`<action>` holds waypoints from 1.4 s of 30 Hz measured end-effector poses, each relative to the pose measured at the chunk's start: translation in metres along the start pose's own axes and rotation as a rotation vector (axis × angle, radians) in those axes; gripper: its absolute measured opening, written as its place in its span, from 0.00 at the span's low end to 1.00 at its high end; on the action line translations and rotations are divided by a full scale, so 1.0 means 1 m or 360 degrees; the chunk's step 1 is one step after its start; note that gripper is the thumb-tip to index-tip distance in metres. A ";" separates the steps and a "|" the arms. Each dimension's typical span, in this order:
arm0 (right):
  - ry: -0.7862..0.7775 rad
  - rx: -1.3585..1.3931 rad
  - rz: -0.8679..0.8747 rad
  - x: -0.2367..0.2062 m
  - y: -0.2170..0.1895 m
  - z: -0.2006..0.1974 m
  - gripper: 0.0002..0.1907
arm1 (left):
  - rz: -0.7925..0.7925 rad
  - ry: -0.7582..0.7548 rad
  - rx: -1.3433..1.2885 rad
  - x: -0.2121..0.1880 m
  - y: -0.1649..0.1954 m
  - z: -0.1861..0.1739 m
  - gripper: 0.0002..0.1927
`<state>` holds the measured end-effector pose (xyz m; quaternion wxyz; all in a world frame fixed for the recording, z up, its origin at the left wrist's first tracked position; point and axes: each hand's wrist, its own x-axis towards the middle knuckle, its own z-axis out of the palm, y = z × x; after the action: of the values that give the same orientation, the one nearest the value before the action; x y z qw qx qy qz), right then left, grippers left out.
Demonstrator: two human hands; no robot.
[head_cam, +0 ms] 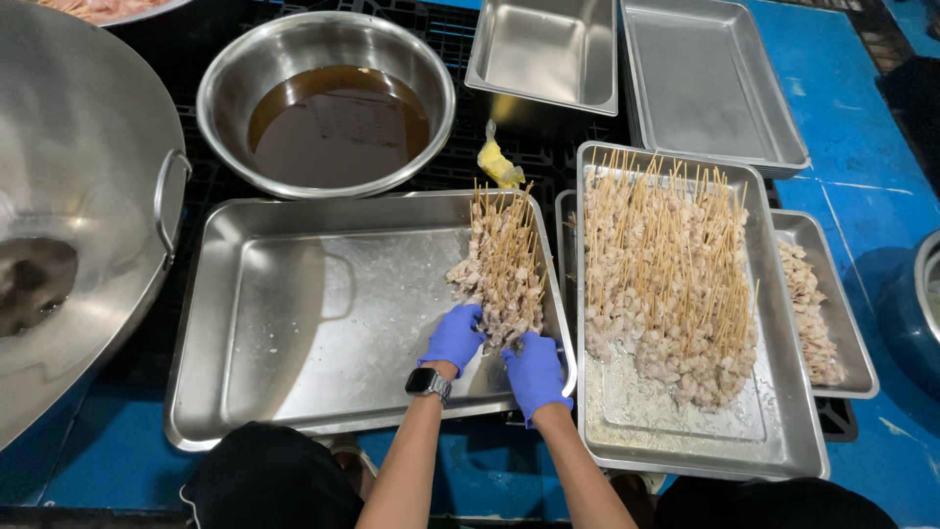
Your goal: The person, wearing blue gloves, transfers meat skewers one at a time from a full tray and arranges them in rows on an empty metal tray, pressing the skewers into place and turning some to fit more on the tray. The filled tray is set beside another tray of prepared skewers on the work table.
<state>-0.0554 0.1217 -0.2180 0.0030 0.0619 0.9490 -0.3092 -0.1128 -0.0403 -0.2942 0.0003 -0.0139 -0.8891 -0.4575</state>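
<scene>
Head view: the left hand [453, 338] and the right hand [536, 372], both in blue gloves, curl around the bottom end of a bunch of meat skewers [501, 269]. Each grip is partly closed on the meaty ends, one on each side, and the sticks point away from the person. The bunch lies at the right edge of a big, almost bare metal tray [294, 323]. This looks like the step of stacking skewers in neat rows. The next move likely needs both hands to press the bunch straight without knocking sticks loose. Just to the right, a full tray [783, 431] holds many more skewers. Farther off is a bowl of brown liquid [338, 122].
</scene>
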 end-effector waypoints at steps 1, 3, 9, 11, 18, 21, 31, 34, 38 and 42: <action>0.0014 -0.0017 -0.0031 -0.002 0.000 0.001 0.22 | -0.0005 -0.0053 -0.0032 0.001 -0.004 -0.001 0.16; 0.0038 -0.0046 -0.0094 -0.006 -0.002 0.004 0.24 | 0.0012 -0.0072 -0.0031 0.009 -0.013 -0.004 0.12; 0.0077 -0.0032 -0.0107 -0.010 -0.003 0.004 0.26 | -0.0169 0.0086 -0.0085 0.023 -0.019 -0.018 0.12; 0.0011 -0.0171 -0.0061 -0.010 -0.005 0.002 0.24 | -0.0171 0.0132 -0.0120 0.018 -0.013 -0.019 0.16; -0.0143 0.0051 -0.0101 -0.017 -0.020 -0.007 0.17 | 0.0178 0.0302 -0.0119 0.024 -0.002 -0.001 0.21; -0.0379 0.0011 0.0076 -0.015 -0.023 -0.010 0.18 | 0.0115 0.0199 -0.0090 0.028 -0.008 0.004 0.18; -0.0667 0.0351 0.0307 0.012 -0.024 -0.004 0.22 | -0.0016 0.0223 -0.0388 0.032 -0.007 0.008 0.19; -0.0653 0.0468 0.0355 0.014 -0.027 -0.006 0.24 | -0.0191 0.0044 -0.0167 0.030 -0.004 0.006 0.18; -0.0548 0.0394 0.0125 0.006 -0.024 -0.011 0.24 | -0.0087 0.0169 -0.0428 0.028 -0.003 0.008 0.18; -0.0306 0.0293 -0.0058 -0.010 -0.012 -0.012 0.19 | 0.0009 0.0271 -0.0519 0.031 -0.006 0.009 0.16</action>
<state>-0.0461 0.1177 -0.2002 0.0828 0.0148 0.9128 -0.3996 -0.1434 -0.0356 -0.3036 0.0745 0.0223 -0.7998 -0.5952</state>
